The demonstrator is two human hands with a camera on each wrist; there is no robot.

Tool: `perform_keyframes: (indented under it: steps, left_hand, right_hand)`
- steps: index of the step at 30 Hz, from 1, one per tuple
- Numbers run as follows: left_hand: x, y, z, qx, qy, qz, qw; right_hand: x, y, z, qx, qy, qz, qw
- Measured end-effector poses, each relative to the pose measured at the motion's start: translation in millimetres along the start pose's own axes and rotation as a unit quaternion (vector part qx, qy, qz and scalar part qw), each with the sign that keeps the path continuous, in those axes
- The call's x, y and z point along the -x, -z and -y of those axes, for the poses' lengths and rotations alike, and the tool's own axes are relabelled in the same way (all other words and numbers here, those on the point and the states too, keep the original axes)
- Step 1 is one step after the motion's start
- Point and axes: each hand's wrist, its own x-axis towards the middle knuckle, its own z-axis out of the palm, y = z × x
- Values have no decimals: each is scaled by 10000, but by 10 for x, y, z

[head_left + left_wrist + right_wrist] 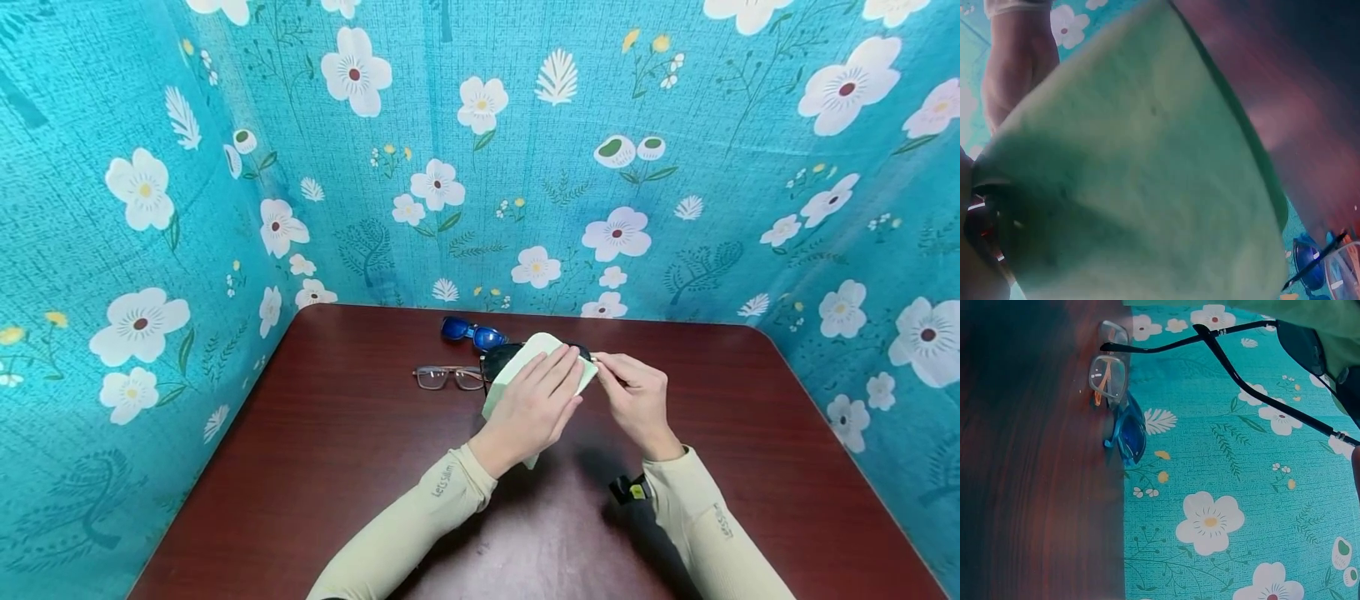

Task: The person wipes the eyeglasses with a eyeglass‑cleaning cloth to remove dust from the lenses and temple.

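Note:
Above the table my left hand (534,404) holds a pale green cloth (501,403) against dark sunglasses (497,360), its fingers lying along the cloth over a lens. Pinched near one hinge, the sunglasses hang from the thumb and fingers of my right hand (636,398). Their two thin black temples (1260,395) stand unfolded in the right wrist view. In the left wrist view the cloth (1147,156) fills the middle and covers most of the sunglasses. My left thumb is hidden in the head view.
Clear-lens eyeglasses (432,379) lie on the dark red table (315,467) left of the hands. Just behind them are blue-lens sunglasses (487,337). A teal flowered curtain (480,208) encloses the table's back and sides. A black wrist device (622,490) hangs under the right wrist.

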Motion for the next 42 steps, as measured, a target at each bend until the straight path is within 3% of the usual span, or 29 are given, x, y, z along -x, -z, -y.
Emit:
perform_keyframes:
  steps: [6,10,18,21,27,34,37,42]
  left_hand:
    - [-16,32,100,-15,513,211,9985]
    - [-32,33,119,-57,894,147,9959]
    - [-81,39,57,-254,1030,-13,9944]
    - [-88,43,39,-95,840,17,9964]
    - [-37,39,28,207,144,180,9995]
    - [70,77,39,80,-654,274,9975]
    - [105,71,43,88,-764,250,9967]
    - [76,52,46,207,-594,143,9979]
  right_hand:
    - [13,-10,4,70,-66,137,9999]
    - [15,-11,8,114,-134,123,9998]
    - [5,-11,-6,6,-119,175,9998]
    - [12,-10,-8,-85,-145,176,9997]
    - [46,0,-26,-342,-216,139,9991]
    - [68,15,-58,-353,-407,47,9985]
    - [75,27,-66,-442,-460,106,9979]
    - [83,29,-68,-483,-439,171,9977]
